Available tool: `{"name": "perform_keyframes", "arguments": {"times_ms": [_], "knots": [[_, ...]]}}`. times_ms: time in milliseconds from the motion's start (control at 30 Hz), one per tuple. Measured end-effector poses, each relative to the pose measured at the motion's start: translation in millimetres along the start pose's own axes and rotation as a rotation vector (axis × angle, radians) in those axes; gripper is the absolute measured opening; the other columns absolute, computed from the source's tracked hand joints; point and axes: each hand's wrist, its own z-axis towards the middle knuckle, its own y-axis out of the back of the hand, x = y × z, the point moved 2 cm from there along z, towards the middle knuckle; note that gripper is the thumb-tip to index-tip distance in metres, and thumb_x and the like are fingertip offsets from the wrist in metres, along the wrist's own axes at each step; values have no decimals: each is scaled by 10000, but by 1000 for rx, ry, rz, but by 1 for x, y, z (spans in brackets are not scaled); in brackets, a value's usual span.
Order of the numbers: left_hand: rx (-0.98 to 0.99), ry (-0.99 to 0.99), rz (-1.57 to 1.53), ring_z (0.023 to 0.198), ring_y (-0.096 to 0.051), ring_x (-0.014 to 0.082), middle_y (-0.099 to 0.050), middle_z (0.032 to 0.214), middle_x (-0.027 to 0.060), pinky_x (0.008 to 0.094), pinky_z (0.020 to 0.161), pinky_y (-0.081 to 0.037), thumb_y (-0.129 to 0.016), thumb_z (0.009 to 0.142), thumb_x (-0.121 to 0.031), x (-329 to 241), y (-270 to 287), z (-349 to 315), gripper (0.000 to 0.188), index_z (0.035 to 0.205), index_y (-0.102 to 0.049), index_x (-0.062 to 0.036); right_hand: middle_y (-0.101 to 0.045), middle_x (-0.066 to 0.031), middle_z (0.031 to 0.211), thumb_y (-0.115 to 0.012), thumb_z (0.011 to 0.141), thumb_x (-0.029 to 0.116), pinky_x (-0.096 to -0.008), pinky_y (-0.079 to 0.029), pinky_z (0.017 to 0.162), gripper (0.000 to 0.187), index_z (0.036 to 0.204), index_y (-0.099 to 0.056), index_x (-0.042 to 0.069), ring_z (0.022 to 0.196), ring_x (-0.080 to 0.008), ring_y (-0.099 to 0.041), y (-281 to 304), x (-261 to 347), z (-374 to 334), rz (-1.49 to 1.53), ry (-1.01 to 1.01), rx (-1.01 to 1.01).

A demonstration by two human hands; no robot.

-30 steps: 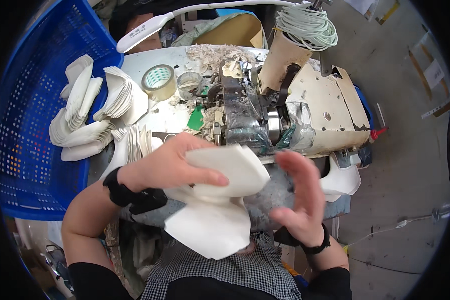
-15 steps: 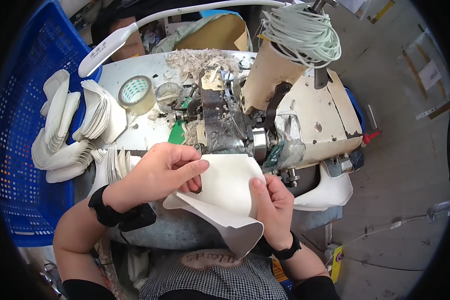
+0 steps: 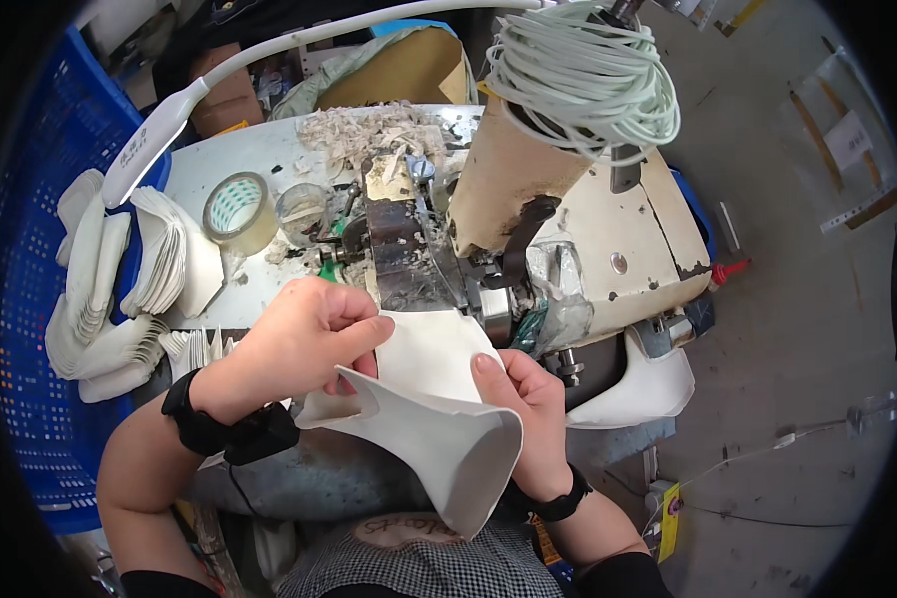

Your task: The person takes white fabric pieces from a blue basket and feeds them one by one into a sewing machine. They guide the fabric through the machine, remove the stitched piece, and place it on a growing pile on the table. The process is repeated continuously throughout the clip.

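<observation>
A cream-white, leather-like cut piece (image 3: 431, 361) hangs between my two hands, in front of a beige machine (image 3: 523, 194). My left hand (image 3: 314, 334) pinches its upper left edge between thumb and fingers. On the right edge, my right hand (image 3: 523, 404) grips it with the thumb on top and the fingers behind. The lower part of the piece curls toward me and shows a greyish underside. Just beyond its top edge is the machine's metal roller (image 3: 494, 307). Another white piece (image 3: 643, 387) lies beneath the machine's right side.
Stacks of white pieces (image 3: 95, 289) lie at the left, by a blue perforated basket (image 3: 30, 399). A tape roll (image 3: 239, 212) and a clear cup (image 3: 302, 211) sit on the table. Scraps (image 3: 369, 135) are heaped behind. A cord coil (image 3: 588, 85) tops the machine; a white lamp (image 3: 154, 145) overhangs the left.
The near flap of the white piece has lifted and opened out, and its left corner now stands up by my left hand. Both hands keep their hold. The whole view has shifted slightly.
</observation>
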Motion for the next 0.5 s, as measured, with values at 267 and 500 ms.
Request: {"name": "perform_keyframes", "arguments": {"times_ms": [267, 500], "knots": [[2, -216, 106, 468, -555, 92, -633, 585, 53, 257, 440, -436, -591, 918, -224, -20, -28, 12, 298, 743, -642, 12, -634, 27, 802, -600, 947, 150, -168, -420, 599, 184, 980, -633, -28, 674, -7, -513, 40, 20, 20, -166, 171, -33], [-158, -960, 421, 691, -601, 321, -579, 681, 153, 392, 673, -486, -629, 874, -295, -8, -66, 7, 294, 867, -613, -1, -621, 21, 797, -598, 942, 121, -154, -401, 610, 161, 983, -613, -34, 699, -6, -524, 78, 67, 4, -329, 344, -39]]}}
